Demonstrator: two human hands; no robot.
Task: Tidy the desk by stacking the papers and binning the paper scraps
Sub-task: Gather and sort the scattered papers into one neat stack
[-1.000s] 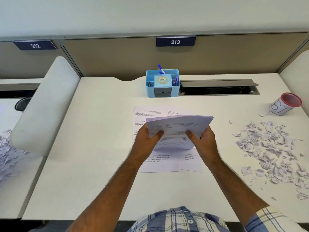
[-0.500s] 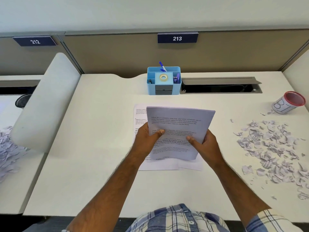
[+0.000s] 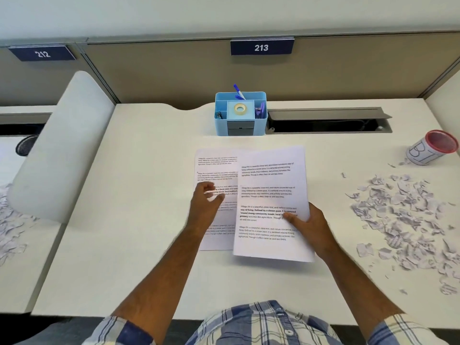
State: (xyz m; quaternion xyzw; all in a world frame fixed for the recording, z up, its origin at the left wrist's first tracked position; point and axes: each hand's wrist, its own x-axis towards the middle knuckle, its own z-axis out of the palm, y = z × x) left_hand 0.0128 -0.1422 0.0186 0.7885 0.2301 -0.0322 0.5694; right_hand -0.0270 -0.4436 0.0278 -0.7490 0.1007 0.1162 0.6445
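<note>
My right hand grips a stack of printed papers by its right edge, thumb on top, low over the middle of the desk. My left hand has no hold on the stack and hovers, blurred, with loosely curled fingers over a printed sheet on the desk, which lies partly under the stack. A wide spread of torn paper scraps covers the right side of the desk. A small bin with a red rim, tipped on its side, lies at the far right.
A blue desk organiser with tape and pens stands at the back centre, beside an open cable slot. A curved white divider bounds the left side. More scraps lie on the neighbouring desk.
The stack has tilted down flat toward the desk and shifted right. My left hand has let go of it and moved left over the loose sheet.
</note>
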